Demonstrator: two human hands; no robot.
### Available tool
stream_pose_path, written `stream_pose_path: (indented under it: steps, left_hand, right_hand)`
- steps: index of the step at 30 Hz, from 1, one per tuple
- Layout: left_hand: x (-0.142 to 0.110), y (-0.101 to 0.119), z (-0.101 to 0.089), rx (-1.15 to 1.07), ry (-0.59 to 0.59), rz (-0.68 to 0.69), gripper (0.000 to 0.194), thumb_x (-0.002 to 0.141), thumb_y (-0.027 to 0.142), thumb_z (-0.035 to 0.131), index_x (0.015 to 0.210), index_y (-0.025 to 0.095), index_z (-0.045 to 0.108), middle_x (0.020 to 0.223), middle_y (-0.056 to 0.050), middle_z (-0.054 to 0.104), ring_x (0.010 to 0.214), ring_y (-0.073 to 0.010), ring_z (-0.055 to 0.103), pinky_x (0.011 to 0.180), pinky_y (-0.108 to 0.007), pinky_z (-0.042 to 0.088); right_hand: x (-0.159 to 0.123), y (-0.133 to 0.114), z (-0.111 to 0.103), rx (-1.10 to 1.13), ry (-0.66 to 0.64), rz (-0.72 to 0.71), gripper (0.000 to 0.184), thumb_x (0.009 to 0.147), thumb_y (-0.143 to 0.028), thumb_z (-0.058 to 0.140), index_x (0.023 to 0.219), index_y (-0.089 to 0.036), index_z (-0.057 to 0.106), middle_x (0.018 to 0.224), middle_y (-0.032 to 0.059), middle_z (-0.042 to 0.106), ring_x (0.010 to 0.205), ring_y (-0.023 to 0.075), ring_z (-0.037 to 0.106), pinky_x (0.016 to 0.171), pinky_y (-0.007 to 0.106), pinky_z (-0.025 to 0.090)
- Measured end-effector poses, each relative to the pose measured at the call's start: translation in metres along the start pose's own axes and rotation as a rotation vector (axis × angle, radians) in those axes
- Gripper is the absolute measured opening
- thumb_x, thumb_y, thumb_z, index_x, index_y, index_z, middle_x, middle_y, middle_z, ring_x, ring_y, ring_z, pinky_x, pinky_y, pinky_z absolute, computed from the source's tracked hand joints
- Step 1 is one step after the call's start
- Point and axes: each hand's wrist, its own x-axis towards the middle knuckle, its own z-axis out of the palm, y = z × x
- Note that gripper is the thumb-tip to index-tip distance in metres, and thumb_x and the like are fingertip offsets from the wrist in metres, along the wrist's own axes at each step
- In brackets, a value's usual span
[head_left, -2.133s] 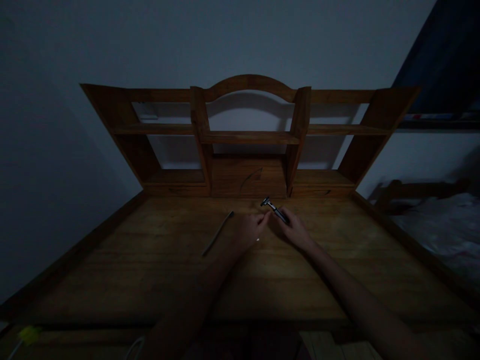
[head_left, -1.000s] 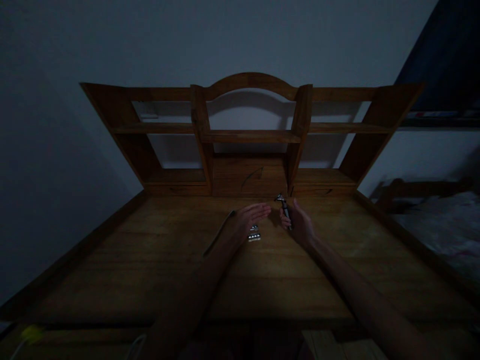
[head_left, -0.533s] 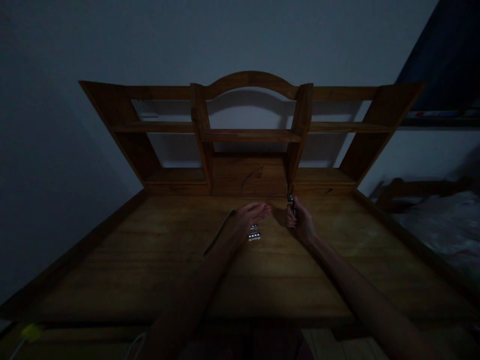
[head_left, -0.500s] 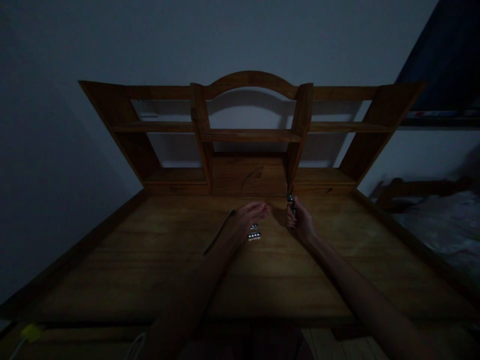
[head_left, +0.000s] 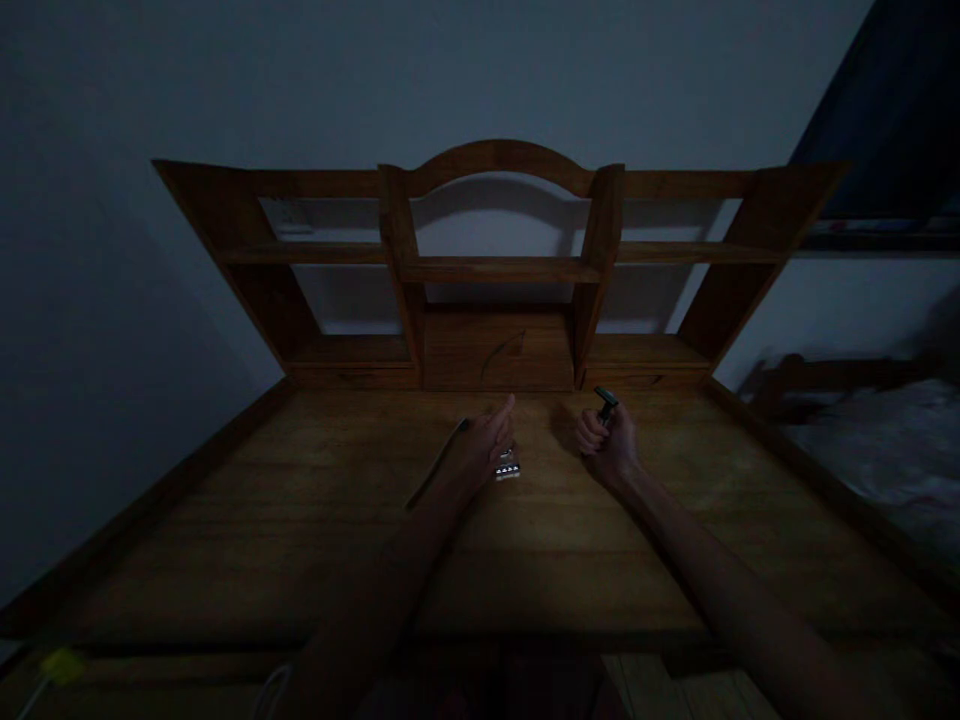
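Note:
My right hand (head_left: 609, 447) is closed round the handle of a razor (head_left: 606, 400). Its dark head points up above the fist, over the right middle of the desk. My left hand (head_left: 489, 442) hovers low over the desk with one finger stretched out and the others bent downward. Just beneath those fingers lies a small pack (head_left: 508, 470) with a dark band and a row of white marks; its far part is partly covered by the hand. Left of my left hand lies a slim toothbrush-like stick (head_left: 433, 467) with a dark tip, partly behind my forearm.
The wooden desk (head_left: 300, 500) has raised side edges. A wooden shelf unit (head_left: 499, 270) with several compartments stands along its back. At right is a bed (head_left: 885, 430) with pale bedding. Something yellow (head_left: 61, 665) shows at lower left. The room is dim.
The razor in my right hand has moved right, and its head now shows face-on. My left hand has gone from flat fingers to one pointing finger, a little further left. The pack stays put.

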Motion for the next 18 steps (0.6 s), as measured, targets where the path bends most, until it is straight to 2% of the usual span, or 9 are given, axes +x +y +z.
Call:
stream_pose_path:
  steps: [3, 5, 7, 9, 11, 12, 14, 16, 18]
  left_hand:
    - [0.0, 0.0, 0.0, -0.024, -0.034, -0.008, 0.055, 0.08, 0.055, 0.053, 0.043, 0.021, 0.03, 0.029, 0.009, 0.026, 0.026, -0.0049, 0.023, 0.052, -0.027, 0.047]
    - [0.001, 0.0, -0.001, -0.034, -0.007, 0.02, 0.055, 0.081, 0.054, 0.052, 0.042, 0.021, 0.031, 0.029, 0.009, 0.026, 0.026, -0.005, 0.023, 0.054, -0.028, 0.048]
    - [0.005, -0.002, -0.005, -0.004, 0.138, 0.077, 0.053, 0.082, 0.054, 0.05, 0.044, 0.021, 0.036, 0.03, 0.008, 0.029, 0.028, -0.0058, 0.028, 0.053, -0.026, 0.047]
    - [0.009, -0.003, -0.01, 0.087, 0.367, 0.16, 0.048, 0.083, 0.054, 0.046, 0.05, 0.019, 0.047, 0.035, 0.005, 0.04, 0.033, -0.0075, 0.039, 0.051, -0.024, 0.045]
    - [0.014, -0.003, -0.016, 0.196, 0.534, 0.264, 0.042, 0.085, 0.049, 0.042, 0.07, 0.015, 0.06, 0.049, 0.0, 0.056, 0.043, -0.0103, 0.052, 0.053, -0.023, 0.046]
    - [0.017, -0.002, -0.019, 0.246, 0.565, 0.324, 0.037, 0.086, 0.045, 0.042, 0.085, 0.014, 0.062, 0.06, -0.002, 0.062, 0.051, -0.012, 0.057, 0.056, -0.024, 0.047]
    - [0.022, 0.003, -0.023, 0.378, 0.597, 0.465, 0.032, 0.085, 0.031, 0.044, 0.109, 0.014, 0.057, 0.087, -0.007, 0.068, 0.073, -0.0147, 0.064, 0.068, -0.027, 0.05]
    - [0.026, 0.015, -0.026, 0.597, 0.626, 0.584, 0.037, 0.08, 0.017, 0.043, 0.116, 0.017, 0.054, 0.111, -0.009, 0.063, 0.096, -0.0161, 0.061, 0.084, -0.03, 0.048]
    - [0.027, 0.031, -0.031, 0.913, 0.591, 0.578, 0.039, 0.077, 0.009, 0.041, 0.11, 0.017, 0.059, 0.119, -0.008, 0.059, 0.111, -0.017, 0.053, 0.095, -0.031, 0.041]
  right_hand:
    - [-0.001, 0.001, -0.002, 0.088, -0.065, -0.015, 0.054, 0.083, -0.059, 0.036, 0.044, -0.022, 0.032, 0.039, -0.0052, 0.024, 0.034, 0.0082, 0.017, 0.032, 0.022, 0.02]
    - [-0.002, 0.001, -0.002, 0.119, -0.072, -0.017, 0.054, 0.084, -0.059, 0.035, 0.045, -0.022, 0.032, 0.039, -0.005, 0.025, 0.034, 0.0082, 0.018, 0.033, 0.022, 0.021]
    - [-0.002, 0.0, -0.002, 0.142, -0.065, -0.01, 0.055, 0.085, -0.059, 0.034, 0.045, -0.022, 0.032, 0.039, -0.005, 0.025, 0.034, 0.0082, 0.019, 0.033, 0.022, 0.021]
    - [-0.002, -0.002, -0.001, 0.159, -0.058, 0.005, 0.056, 0.086, -0.06, 0.033, 0.045, -0.022, 0.031, 0.039, -0.005, 0.024, 0.034, 0.0083, 0.019, 0.033, 0.022, 0.021]
    - [-0.002, -0.003, -0.002, 0.174, -0.046, 0.013, 0.056, 0.086, -0.06, 0.034, 0.045, -0.022, 0.029, 0.04, -0.0051, 0.024, 0.035, 0.0083, 0.019, 0.033, 0.022, 0.021]
    - [-0.001, -0.004, -0.002, 0.18, -0.042, 0.014, 0.056, 0.086, -0.06, 0.034, 0.045, -0.022, 0.029, 0.04, -0.0052, 0.024, 0.035, 0.0082, 0.019, 0.032, 0.022, 0.021]
    - [0.0, -0.005, -0.005, 0.19, -0.04, 0.012, 0.056, 0.086, -0.059, 0.035, 0.045, -0.022, 0.027, 0.04, -0.0056, 0.023, 0.034, 0.008, 0.018, 0.032, 0.021, 0.022]
    - [0.001, -0.004, -0.008, 0.193, -0.049, 0.012, 0.055, 0.086, -0.057, 0.035, 0.045, -0.022, 0.026, 0.04, -0.0061, 0.021, 0.034, 0.0077, 0.016, 0.031, 0.021, 0.021]
    - [0.003, -0.004, -0.012, 0.202, -0.049, -0.006, 0.053, 0.086, -0.054, 0.035, 0.044, -0.022, 0.026, 0.04, -0.0064, 0.019, 0.034, 0.0074, 0.013, 0.03, 0.02, 0.02]
